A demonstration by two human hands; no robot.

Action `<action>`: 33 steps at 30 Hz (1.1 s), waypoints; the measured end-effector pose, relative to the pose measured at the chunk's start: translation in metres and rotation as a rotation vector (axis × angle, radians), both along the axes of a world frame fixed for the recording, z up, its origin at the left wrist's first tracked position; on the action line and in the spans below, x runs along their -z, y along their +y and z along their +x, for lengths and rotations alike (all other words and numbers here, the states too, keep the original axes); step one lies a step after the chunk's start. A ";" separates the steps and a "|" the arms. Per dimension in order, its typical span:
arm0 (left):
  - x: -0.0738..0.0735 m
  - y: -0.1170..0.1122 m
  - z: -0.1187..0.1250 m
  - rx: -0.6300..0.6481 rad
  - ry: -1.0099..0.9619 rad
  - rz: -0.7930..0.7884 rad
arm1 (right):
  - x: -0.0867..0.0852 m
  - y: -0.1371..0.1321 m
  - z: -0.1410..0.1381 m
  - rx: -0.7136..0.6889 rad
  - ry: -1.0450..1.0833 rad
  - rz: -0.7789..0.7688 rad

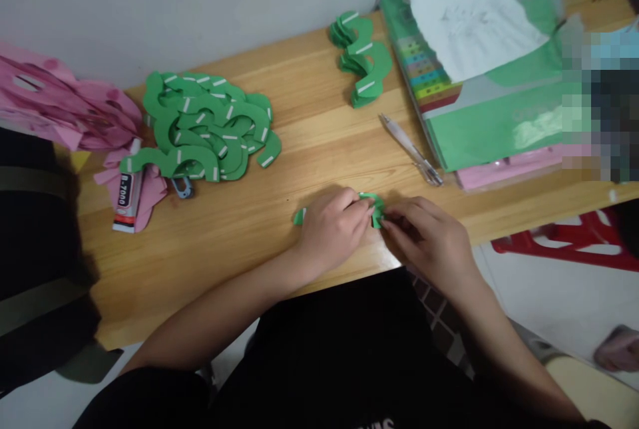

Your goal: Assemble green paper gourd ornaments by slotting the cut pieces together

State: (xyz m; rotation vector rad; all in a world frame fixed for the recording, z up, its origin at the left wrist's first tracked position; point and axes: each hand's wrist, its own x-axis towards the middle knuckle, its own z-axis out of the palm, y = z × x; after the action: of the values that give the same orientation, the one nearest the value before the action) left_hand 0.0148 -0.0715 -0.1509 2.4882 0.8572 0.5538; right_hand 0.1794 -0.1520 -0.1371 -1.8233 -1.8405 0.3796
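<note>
Green strip [378,217] is on the wooden table [239,236] at the near edge, in front of us, between both hands. Our left hand [335,226] lies over its middle, fingertips closed on it; one end pokes out to the left. Our right hand [428,233] has thumb and fingers pinched narrow at the other end; too small to tell if they also nip a white tab there.

Progress, as we judge it: this one is mid-work. A big pile of green strips [212,110] sits to the left, overlapping, white tabs showing all over. A small stack of green strips [379,63] sits near the wall, also with white tabs. We can't tell which lot is finished and which is waiting; tabs show on both.

Containers: a glue tube [126,199] marked B-7000 lies on some pink pieces [150,199], contents not visible. A green pack [499,126] on the right looks plastic-covered; crumpled white paper [479,16] lies on top. Poking out below it, a pink sheet [519,168] seems to be in a clear sleeve. A dark bag [34,236], if it is one, stands at the left; we can't see inside. Pen [407,143] lies just beside the green pack; a pink heap [90,110] sits behind the tube.
</note>
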 end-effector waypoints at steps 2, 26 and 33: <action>0.000 0.000 0.000 0.002 -0.004 0.004 | 0.001 0.001 -0.001 -0.004 -0.002 -0.012; 0.006 -0.001 -0.002 0.039 0.009 0.111 | -0.011 -0.043 -0.004 -0.166 -0.155 0.040; 0.007 -0.001 -0.002 0.056 0.029 0.221 | 0.001 -0.051 -0.014 -0.157 -0.218 0.069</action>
State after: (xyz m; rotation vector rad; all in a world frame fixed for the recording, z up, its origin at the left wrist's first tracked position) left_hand 0.0131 -0.0726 -0.1576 2.7167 0.7704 0.6241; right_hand 0.1653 -0.2032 -0.1381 -1.7367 -2.1256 0.1753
